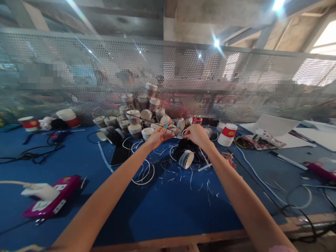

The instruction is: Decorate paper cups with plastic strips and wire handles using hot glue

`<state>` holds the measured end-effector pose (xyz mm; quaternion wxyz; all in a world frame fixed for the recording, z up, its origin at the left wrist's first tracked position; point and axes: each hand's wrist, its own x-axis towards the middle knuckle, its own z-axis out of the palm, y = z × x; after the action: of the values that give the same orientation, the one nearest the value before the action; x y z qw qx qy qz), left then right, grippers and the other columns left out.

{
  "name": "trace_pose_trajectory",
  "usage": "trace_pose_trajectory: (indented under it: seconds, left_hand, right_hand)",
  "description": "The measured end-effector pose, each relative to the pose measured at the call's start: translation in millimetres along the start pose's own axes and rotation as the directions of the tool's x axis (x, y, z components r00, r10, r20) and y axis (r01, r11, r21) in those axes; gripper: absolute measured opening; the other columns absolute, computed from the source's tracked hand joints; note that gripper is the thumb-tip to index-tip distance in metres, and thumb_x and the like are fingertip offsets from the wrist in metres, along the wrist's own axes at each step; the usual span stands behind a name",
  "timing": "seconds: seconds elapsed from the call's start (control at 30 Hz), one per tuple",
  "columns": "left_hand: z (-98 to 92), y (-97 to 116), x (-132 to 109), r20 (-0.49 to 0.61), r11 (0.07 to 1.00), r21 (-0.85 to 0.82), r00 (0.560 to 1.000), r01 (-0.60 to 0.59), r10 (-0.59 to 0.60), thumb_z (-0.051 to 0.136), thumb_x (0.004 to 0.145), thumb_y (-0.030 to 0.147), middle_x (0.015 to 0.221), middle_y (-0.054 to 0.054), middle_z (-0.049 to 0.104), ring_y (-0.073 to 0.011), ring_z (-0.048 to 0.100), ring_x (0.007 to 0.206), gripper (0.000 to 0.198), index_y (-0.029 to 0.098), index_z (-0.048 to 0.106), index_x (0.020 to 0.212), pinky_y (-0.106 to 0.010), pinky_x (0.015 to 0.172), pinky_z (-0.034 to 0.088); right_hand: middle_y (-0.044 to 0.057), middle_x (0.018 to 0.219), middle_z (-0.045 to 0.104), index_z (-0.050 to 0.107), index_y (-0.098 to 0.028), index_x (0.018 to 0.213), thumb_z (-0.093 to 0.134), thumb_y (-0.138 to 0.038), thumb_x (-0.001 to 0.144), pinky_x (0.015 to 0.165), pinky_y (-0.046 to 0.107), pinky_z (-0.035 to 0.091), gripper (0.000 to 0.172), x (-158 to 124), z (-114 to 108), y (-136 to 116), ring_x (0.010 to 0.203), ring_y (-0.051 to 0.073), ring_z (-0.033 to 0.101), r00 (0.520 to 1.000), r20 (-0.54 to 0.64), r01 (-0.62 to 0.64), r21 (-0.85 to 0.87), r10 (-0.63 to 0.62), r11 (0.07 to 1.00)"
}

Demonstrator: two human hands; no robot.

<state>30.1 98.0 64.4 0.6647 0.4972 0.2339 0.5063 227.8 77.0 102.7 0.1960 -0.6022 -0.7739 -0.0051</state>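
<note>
Over the middle of the blue table, my left hand point(158, 137) holds a thin black cord point(147, 120) that stretches up to the left and on toward my other hand. A small teal piece point(166, 126) shows at its fingertips; its kind is unclear. My right hand point(196, 135) is closed in a pinch at the cord's other end, though what lies between its fingers is too small to make out. Just below the hands lies a dark fuzzy bundle point(181, 149), touching a small grey-banded cup point(186, 159) tipped on its side.
Several small cups with loop handles point(133, 117) are piled at the back against a perforated metal screen point(183, 77). A red can point(197, 119) and a red-and-white paper cup point(227, 134) stand to the right. White wire coils point(144, 178), scraps and a purple power strip point(67, 185) lie around.
</note>
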Motion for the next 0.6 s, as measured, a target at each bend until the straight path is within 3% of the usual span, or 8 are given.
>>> trace_pose_trajectory:
  seconds: [0.37, 0.6]
  left_hand:
    - [0.0, 0.9, -0.4, 0.01, 1.0, -0.022, 1.0, 0.012, -0.012, 0.043, 0.086, 0.014, 0.101, -0.004, 0.064, -0.0138, 0.067, 0.074, 0.043, 0.025, 0.046, 0.127, -0.034, 0.081, 0.051]
    - [-1.0, 2.9, -1.5, -0.019, 1.0, -0.016, 1.0, 0.017, -0.017, 0.042, 0.087, 0.014, 0.105, -0.004, 0.062, -0.015, 0.067, 0.075, 0.042, 0.028, 0.048, 0.126, -0.039, 0.088, 0.047]
  right_hand:
    - [0.004, 0.076, 0.07, 0.07, -0.021, 0.071, 0.067, -0.029, 0.069, 0.062, 0.023, 0.042, 0.009, -3.1, 2.1, -3.0, 0.076, 0.019, 0.064, 0.999, -0.03, -0.037, -0.016, 0.037, 0.999]
    - [0.004, 0.075, 0.069, 0.068, -0.019, 0.07, 0.068, -0.028, 0.069, 0.061, 0.022, 0.042, 0.009, -0.9, 4.8, 0.2, 0.074, 0.018, 0.063, 0.998, -0.052, 0.033, 0.049, -0.031, 0.998]
